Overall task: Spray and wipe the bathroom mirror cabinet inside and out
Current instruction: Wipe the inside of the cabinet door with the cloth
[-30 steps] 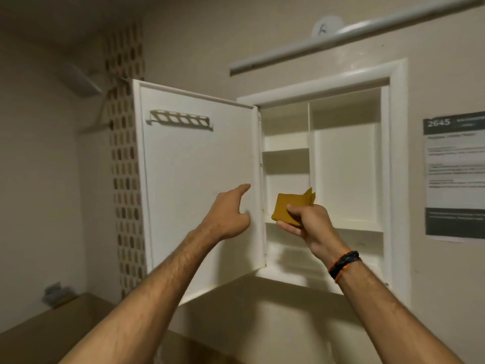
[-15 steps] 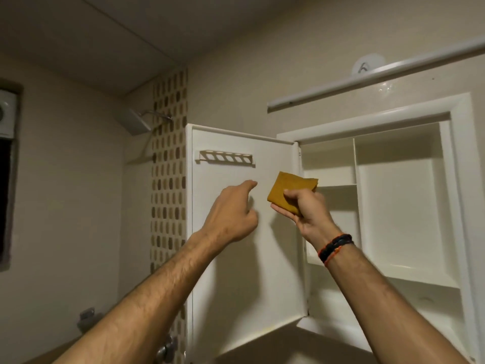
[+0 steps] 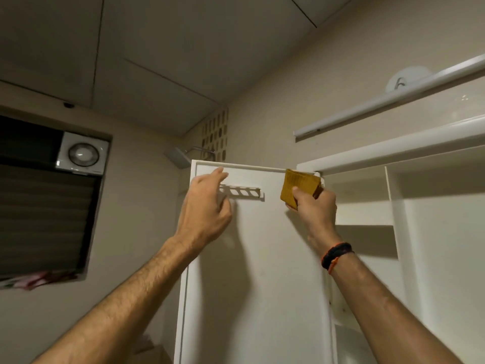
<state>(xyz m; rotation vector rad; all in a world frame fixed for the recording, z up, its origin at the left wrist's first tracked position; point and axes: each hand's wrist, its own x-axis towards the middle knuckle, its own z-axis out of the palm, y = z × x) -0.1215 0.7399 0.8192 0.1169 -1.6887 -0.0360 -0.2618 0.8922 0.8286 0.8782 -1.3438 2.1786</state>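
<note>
The white cabinet door point(image 3: 262, 271) stands swung open, its inner face toward me, with a small slotted rack point(image 3: 242, 192) near its top. My right hand point(image 3: 313, 208) grips a folded mustard-yellow cloth point(image 3: 299, 185) and holds it against the door's top right corner by the hinge. My left hand point(image 3: 206, 208) is raised at the door's upper left, fingers loosely bent over the rack's left end, holding nothing. The open cabinet point(image 3: 433, 232) with white shelves and a vertical divider lies to the right.
A white tube light point(image 3: 388, 101) runs along the wall above the cabinet. A shower head point(image 3: 178, 156) sticks out behind the door's top. At left are a dark louvred window point(image 3: 44, 216) and an exhaust fan point(image 3: 83, 154). The ceiling is close overhead.
Both hands rose from the door's middle to its top edge, the cloth going from in front of the shelves up to the door's hinge corner. My view tilted upward.
</note>
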